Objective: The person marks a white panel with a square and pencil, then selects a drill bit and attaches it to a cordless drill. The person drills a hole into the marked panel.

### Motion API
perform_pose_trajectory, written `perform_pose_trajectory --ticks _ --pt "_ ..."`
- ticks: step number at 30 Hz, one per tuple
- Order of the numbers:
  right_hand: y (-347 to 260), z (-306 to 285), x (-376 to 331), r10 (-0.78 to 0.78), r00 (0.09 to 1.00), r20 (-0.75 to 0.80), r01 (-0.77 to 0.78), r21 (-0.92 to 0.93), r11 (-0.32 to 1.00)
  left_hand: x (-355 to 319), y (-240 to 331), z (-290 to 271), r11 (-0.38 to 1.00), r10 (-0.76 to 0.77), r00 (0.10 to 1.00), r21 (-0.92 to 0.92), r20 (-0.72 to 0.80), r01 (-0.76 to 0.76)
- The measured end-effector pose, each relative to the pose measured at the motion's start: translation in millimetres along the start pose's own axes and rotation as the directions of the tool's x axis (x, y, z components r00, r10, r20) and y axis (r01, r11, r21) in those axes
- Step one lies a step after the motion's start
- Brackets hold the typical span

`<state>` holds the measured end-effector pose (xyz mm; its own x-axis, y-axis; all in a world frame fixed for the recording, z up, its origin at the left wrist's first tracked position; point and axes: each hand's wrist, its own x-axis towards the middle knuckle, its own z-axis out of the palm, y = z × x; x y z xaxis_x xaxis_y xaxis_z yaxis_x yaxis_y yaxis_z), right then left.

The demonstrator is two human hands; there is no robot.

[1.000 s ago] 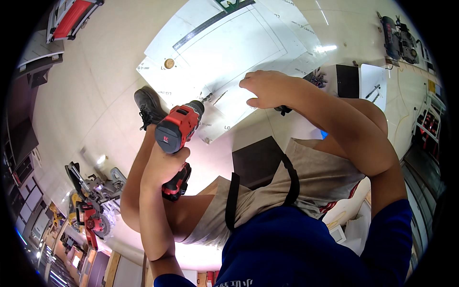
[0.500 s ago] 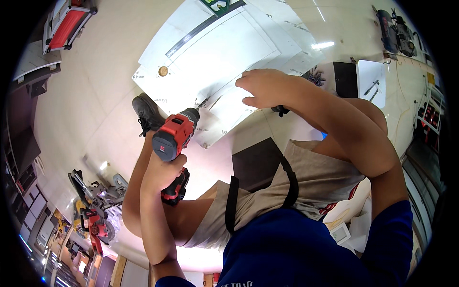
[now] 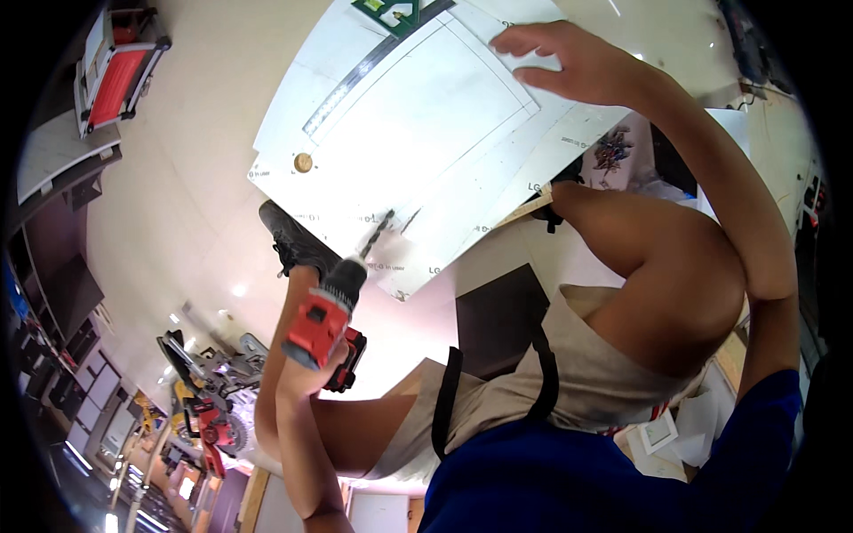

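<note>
My left hand (image 3: 313,377) is wrapped round the handle of a red and black cordless drill (image 3: 320,322). Its long twist bit (image 3: 377,238) points up and away, over the near edge of a large white board (image 3: 426,133); whether the tip touches the surface I cannot tell. Fingers apart and holding nothing, my right hand (image 3: 582,67) is over the board's far right part. Pencil lines mark out a rectangle there. A metal ruler (image 3: 355,84) lies along its left side, with a green triangular tool (image 3: 391,13) at the far end. A round tan spot (image 3: 303,163) shows near the left corner.
My knees flank the board's near side, with a dark shoe (image 3: 298,240) close to its left corner. A dark panel (image 3: 502,311) lies on the floor between my legs. Left stands a red saw (image 3: 213,426). Small loose parts (image 3: 613,149) lie right of the board.
My right hand has swung away to the far right, its fingers spreading. The drill in my left hand has tilted, its bit showing more fully. The whole view has shifted a little.
</note>
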<state>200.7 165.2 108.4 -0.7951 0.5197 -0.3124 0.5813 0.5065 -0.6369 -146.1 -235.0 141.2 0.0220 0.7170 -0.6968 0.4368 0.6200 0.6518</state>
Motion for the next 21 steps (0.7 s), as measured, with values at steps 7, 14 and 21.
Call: perform_pose_trajectory --ticks 7,14,21 --pt "71.0 75.7 4.7 -0.195 0.973 -0.128 0.201 0.035 0.979 -6.6 7.3 5.5 0.964 -0.267 0.963 -0.011 -0.028 0.267" --pt "91.7 105.6 5.5 -0.203 0.963 -0.175 0.183 -0.124 0.975 -23.1 4.1 19.6 0.924 -0.382 0.924 -0.027 -0.012 0.382" --pt "93.2 110.7 8.9 -0.240 0.956 -0.170 0.208 -0.186 0.960 -28.7 14.3 23.9 0.906 -0.423 0.906 -0.021 -0.015 0.422"
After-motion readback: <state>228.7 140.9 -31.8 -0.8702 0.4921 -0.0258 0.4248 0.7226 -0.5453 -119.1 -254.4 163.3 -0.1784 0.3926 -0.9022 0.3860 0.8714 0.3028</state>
